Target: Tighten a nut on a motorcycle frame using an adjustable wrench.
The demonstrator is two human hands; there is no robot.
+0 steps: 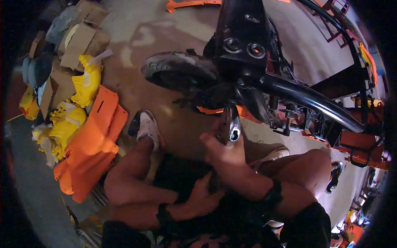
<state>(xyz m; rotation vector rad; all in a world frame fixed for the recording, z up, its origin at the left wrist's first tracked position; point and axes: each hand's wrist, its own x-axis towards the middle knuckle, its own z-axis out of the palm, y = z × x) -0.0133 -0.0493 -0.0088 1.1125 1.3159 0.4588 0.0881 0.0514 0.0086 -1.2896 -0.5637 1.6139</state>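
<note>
The right hand [228, 155] reaches up to a black tube [233, 120] that hangs down from the dark bike frame [242, 31]; its grip is closed around the tube just behind the shiny end, where a hole shows, though part of the fingers is hidden. The left hand [202, 200] is held low, just beside the right forearm and in front of the dark clothing, fingers curled; shadow covers that grip, so I cannot tell whether it holds anything.

The tube's end points toward the person, between the bent knees. Just beyond it, a wheel [178, 68] juts out to the left of the frame, and a thick curved bar [314, 99] runs off to the right. A strip of orange [249, 114] shows beneath the frame.

On the floor [180, 136], the left shoe [147, 126] is near a stack of orange panels [93, 142]. Beyond these, toward the floor's far left corner, are yellow parts [89, 78] and an open cardboard box [78, 45]. Another orange piece [192, 4] lies near the floor's far edge, well apart from the stack.
</note>
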